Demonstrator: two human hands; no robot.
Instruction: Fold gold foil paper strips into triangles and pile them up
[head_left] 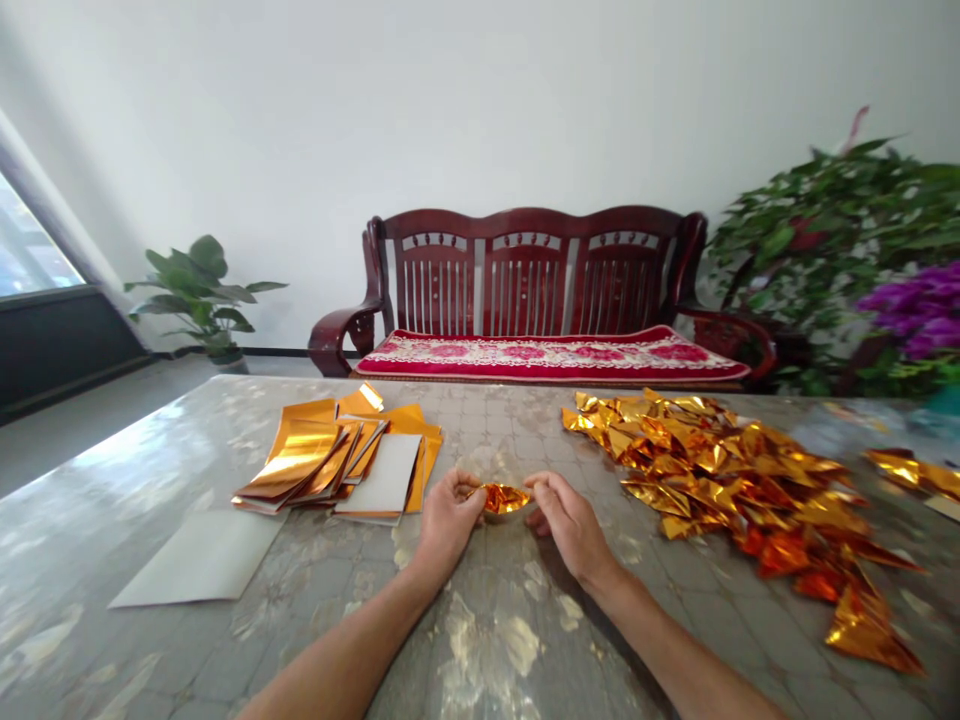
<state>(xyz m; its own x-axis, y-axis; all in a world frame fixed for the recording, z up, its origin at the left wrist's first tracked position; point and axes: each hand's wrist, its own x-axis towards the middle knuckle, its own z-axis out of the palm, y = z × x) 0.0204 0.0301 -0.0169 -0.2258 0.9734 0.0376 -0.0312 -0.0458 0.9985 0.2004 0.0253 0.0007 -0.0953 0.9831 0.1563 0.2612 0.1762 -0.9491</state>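
Note:
Between my two hands is a small folded gold foil paper piece, boat-shaped with pointed ends, just above the table. My left hand pinches its left end between thumb and fingers. At its right tip, the thumb and forefinger of my right hand close on the point. Left of my hands lies a stack of flat gold foil sheets, some with their pale backs up. To the right spreads a large heap of folded gold foil pieces, a few looking more orange.
A single pale sheet lies at the left on the patterned table. Clear plastic and more gold foil are at the far right. Beyond the table stand a wooden bench, a potted plant and leafy greenery.

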